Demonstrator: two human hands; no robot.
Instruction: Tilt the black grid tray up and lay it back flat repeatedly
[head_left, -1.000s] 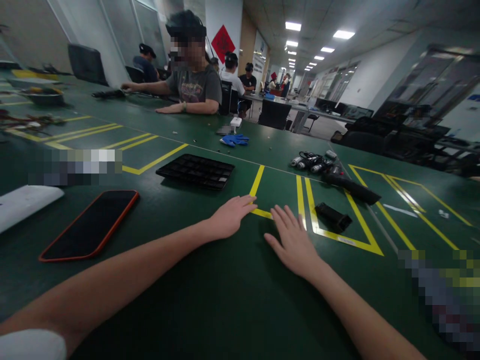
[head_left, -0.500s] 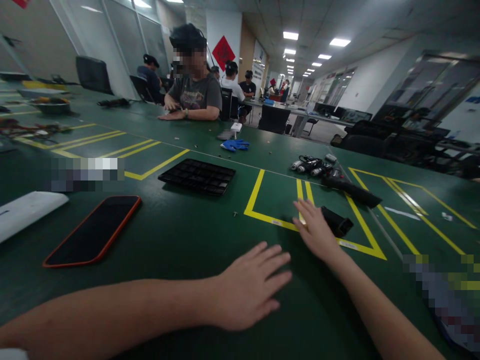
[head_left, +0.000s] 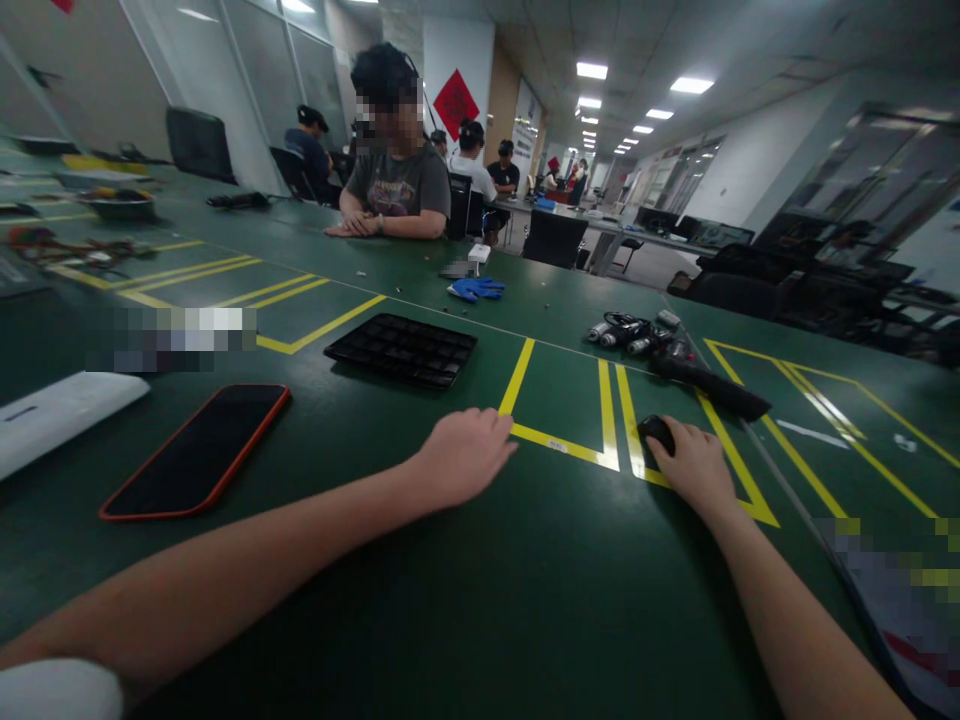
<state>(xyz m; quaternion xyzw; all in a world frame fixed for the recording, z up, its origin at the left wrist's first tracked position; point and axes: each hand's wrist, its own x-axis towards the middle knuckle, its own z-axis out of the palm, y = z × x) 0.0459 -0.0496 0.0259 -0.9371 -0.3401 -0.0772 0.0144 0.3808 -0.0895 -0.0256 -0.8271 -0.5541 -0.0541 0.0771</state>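
My right hand (head_left: pixel 694 468) is wrapped round a dark, box-like black object (head_left: pixel 656 433) on the green table (head_left: pixel 480 600). Only the far left end of that object shows past my thumb; the rest is under my palm. My left hand (head_left: pixel 466 455) rests low over the table by the left corner of a yellow tape frame (head_left: pixel 559 445). Its fingers are bent and close together, and whatever is under the fingertips is hidden. Just beyond it lies a flat black tray with a grid of compartments (head_left: pixel 403 350).
At left lie a phone with an orange-red edge (head_left: pixel 199 452) and a white case (head_left: pixel 64 420). Farther off are a blue glove (head_left: pixel 476 289), metal-ended cables (head_left: pixel 626 333) and a long black object (head_left: pixel 712 388). A person (head_left: pixel 397 185) sits across the table.
My left hand has moved forward and left, its spread fingers now bent, covering the spot of a small pale piece. My right hand has shifted right and closed round the black object.
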